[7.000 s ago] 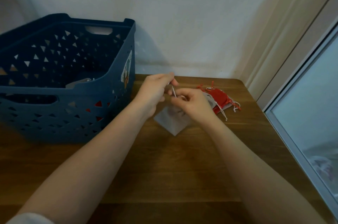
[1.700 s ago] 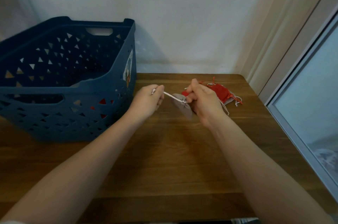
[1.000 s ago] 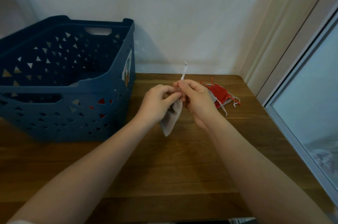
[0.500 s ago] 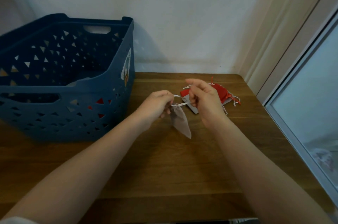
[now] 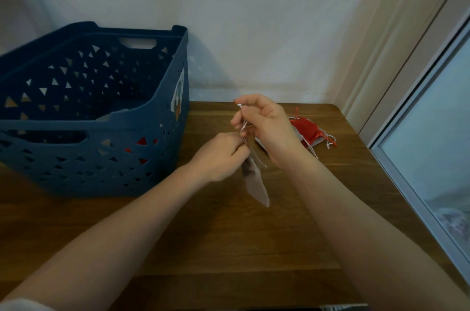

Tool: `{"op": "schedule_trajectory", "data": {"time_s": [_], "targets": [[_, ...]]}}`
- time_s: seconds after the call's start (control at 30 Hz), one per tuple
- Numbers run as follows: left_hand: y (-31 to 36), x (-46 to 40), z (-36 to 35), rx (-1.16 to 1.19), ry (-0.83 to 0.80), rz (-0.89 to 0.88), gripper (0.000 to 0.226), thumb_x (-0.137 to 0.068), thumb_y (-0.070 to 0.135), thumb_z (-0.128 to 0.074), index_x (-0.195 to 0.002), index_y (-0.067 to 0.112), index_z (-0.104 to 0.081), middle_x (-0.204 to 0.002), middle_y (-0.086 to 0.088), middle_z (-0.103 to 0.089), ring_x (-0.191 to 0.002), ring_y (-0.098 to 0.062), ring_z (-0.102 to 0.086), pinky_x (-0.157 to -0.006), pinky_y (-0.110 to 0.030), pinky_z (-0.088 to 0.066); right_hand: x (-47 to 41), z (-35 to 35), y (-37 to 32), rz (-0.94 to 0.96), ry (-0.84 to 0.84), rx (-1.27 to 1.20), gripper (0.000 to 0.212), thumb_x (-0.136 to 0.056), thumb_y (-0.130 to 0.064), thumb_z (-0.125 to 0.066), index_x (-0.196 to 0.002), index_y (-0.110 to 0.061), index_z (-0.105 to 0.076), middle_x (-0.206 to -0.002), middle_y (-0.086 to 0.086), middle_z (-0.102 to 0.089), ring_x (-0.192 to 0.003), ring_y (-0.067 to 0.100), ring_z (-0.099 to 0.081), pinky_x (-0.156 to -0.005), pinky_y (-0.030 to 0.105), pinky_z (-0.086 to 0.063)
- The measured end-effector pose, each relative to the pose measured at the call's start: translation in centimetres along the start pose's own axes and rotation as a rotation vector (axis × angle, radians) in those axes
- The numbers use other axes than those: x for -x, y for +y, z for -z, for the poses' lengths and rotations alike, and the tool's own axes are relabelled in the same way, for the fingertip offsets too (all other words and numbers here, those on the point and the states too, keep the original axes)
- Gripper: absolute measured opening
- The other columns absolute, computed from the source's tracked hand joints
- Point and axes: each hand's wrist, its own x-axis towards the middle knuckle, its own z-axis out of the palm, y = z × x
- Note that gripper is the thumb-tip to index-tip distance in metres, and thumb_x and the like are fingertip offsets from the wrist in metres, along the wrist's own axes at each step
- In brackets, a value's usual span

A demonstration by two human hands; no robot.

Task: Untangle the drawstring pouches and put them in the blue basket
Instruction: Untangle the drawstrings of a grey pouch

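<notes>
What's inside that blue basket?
Inside the blue basket, a pale grey piece shows over the near rim, and red fabric shows through the holes. The near wall covers the rest of the floor.

The basket (image 5: 101, 132) stands on the tabletop (image 5: 229, 234) at the left, against the wall (image 5: 254, 18) behind it. To its right, above the tabletop's middle, the left hand (image 5: 218, 155) sits below and left of the right hand (image 5: 267, 125), with a pouch (image 5: 254, 181) hanging beneath them. Behind the right hand, farther right, a pile of pouches (image 5: 309, 132) lies on the tabletop. A window (image 5: 432, 132) borders the right edge.
</notes>
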Motion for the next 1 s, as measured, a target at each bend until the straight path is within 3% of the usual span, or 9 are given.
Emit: {"op": "schedule_trajectory", "data": {"time_s": [0.13,0.23,0.3,0.4,0.5,0.63,0.8,0.9,1.0], "targets": [[-0.2,0.1,-0.1,0.031,0.043,0.045,0.027,-0.098,0.024,-0.036,-0.077,0.021,-0.054,-0.080,-0.004,-0.059,-0.071,-0.018,-0.058,-0.069,-0.038,-0.051,0.2,-0.1,0.0,0.012,0.011,0.086,0.026,-0.096,-0.008,-0.046,-0.121,-0.014,-0.051,-0.092,-0.001,-0.066,-0.082,0.012,-0.063,-0.065,0.025,-0.053],[-0.4,0.0,-0.1,0.092,0.069,0.106,0.028,-0.098,0.019,-0.038,-0.079,0.015,-0.058,-0.076,-0.006,-0.058,-0.064,-0.017,-0.053,-0.060,-0.031,-0.044,0.5,0.1,0.5,0.026,0.059,0.453,0.042,-0.092,-0.007,-0.052,-0.132,-0.018,-0.043,-0.103,-0.007,-0.060,-0.090,0.007,-0.061,-0.074,0.023,-0.055],[-0.5,-0.1,0.1,0.121,0.075,0.137,0.028,-0.098,0.019,-0.038,-0.077,0.018,-0.056,-0.072,0.000,-0.055,-0.061,-0.012,-0.050,-0.056,-0.024,-0.039,0.9,0.3,1.0,0.022,0.000,0.688,0.039,-0.092,-0.006,-0.052,-0.129,-0.017,-0.047,-0.104,-0.011,-0.056,-0.089,0.000,-0.055,-0.077,0.015,-0.051],[-0.5,-0.1,0.3,0.146,0.101,0.159,0.031,-0.098,0.018,-0.038,-0.072,0.024,-0.052,-0.070,0.004,-0.052,-0.062,-0.007,-0.049,-0.056,-0.019,-0.034,1.4,0.2,1.6,0.044,-0.110,0.823,0.035,-0.092,-0.004,-0.051,-0.126,-0.014,-0.051,-0.110,-0.006,-0.060,-0.094,0.001,-0.052,-0.076,0.007,-0.043],[-0.5,-0.1,0.2,0.204,0.127,0.175,0.031,-0.099,0.019,-0.039,-0.071,0.023,-0.053,-0.069,0.005,-0.050,-0.064,-0.009,-0.049,-0.057,-0.020,-0.033,1.4,0.2,1.6,0.070,-0.103,0.858,0.034,-0.091,-0.008,-0.055,-0.124,-0.013,-0.053,-0.110,-0.003,-0.062,-0.090,-0.001,-0.052,-0.072,0.005,-0.042],[-0.7,0.0,0.5,0.330,0.147,0.182,0.030,-0.098,0.020,-0.042,-0.073,0.016,-0.058,-0.071,0.002,-0.053,-0.067,-0.012,-0.051,-0.061,-0.022,-0.037,1.5,0.3,1.7,0.106,-0.027,0.892,0.024,-0.087,-0.012,-0.062,-0.111,-0.015,-0.060,-0.098,-0.005,-0.061,-0.086,0.003,-0.055,-0.078,0.014,-0.048],[-0.7,0.3,0.9,0.570,0.114,0.225,0.027,-0.097,0.022,-0.046,-0.078,0.014,-0.064,-0.068,0.006,-0.059,-0.059,-0.001,-0.053,-0.058,-0.020,-0.040,1.9,0.6,1.8,0.157,0.037,0.770,0.016,-0.084,-0.012,-0.065,-0.099,-0.019,-0.062,-0.085,-0.013,-0.058,-0.077,-0.006,-0.054,-0.069,0.005,-0.045],[-0.6,0.4,1.0,0.582,0.079,0.228,0.023,-0.096,0.020,-0.046,-0.081,0.017,-0.064,-0.074,0.005,-0.063,-0.066,-0.003,-0.056,-0.063,-0.022,-0.043,2.0,0.7,1.8,0.137,0.115,0.632,0.014,-0.084,-0.009,-0.065,-0.091,-0.020,-0.061,-0.081,-0.013,-0.059,-0.073,-0.007,-0.056,-0.067,0.005,-0.046],[-0.3,0.3,1.0,0.450,0.099,0.191,0.013,-0.093,0.019,-0.053,-0.085,0.020,-0.063,-0.086,0.004,-0.065,-0.078,-0.006,-0.059,-0.068,-0.019,-0.043,2.0,0.8,1.8,0.115,0.154,0.591,0.014,-0.085,-0.008,-0.064,-0.090,-0.020,-0.060,-0.080,-0.013,-0.059,-0.069,-0.014,-0.055,-0.061,0.004,-0.044]]}}
